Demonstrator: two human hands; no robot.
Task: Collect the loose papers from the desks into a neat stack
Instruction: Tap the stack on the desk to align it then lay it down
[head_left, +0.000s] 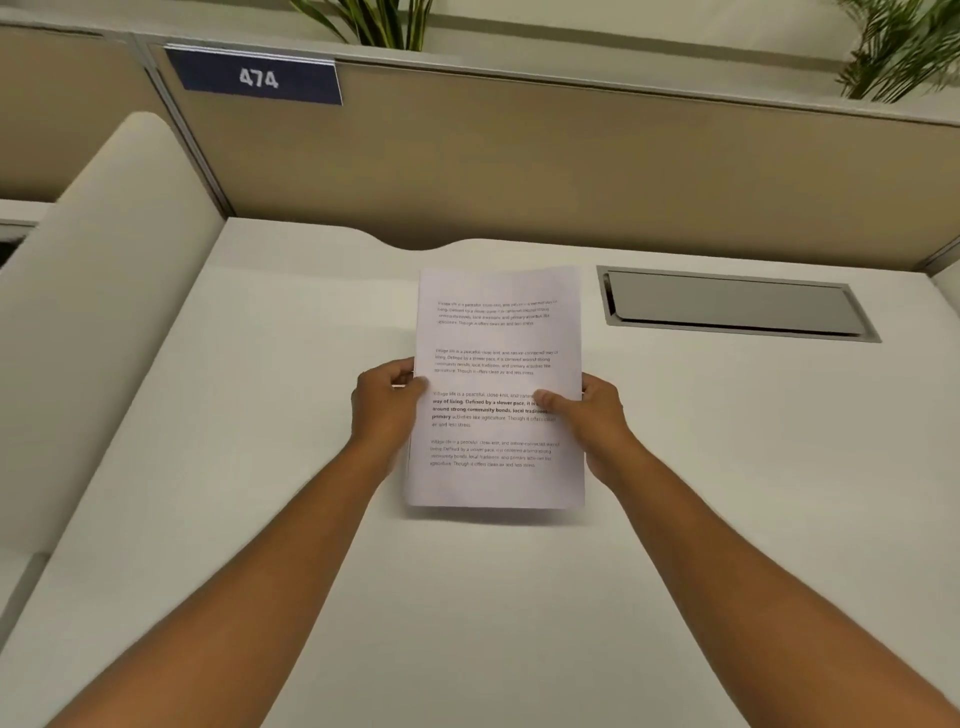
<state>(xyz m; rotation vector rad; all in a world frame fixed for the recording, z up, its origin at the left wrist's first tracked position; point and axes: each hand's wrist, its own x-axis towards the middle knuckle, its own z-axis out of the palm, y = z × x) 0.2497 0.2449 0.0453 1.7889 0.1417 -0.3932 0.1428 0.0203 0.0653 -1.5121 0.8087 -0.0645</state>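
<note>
Holding papers (498, 384) | both hands | long axis pointing away

Behind the printed white paper sheets (498, 384), the fingers of the left hand (387, 402) and right hand (597, 415) cannot be seen. How many sheets there are is unclear. Both green leafy plants (371, 21) run off the top edge, and the bare forearms leave the bottom. The white counter (260, 467) is cut off below.

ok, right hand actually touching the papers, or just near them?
Touching. The head view shows the right hand with its thumb lying across the printed face of the papers, fingers wrapped behind the right edge.
</note>
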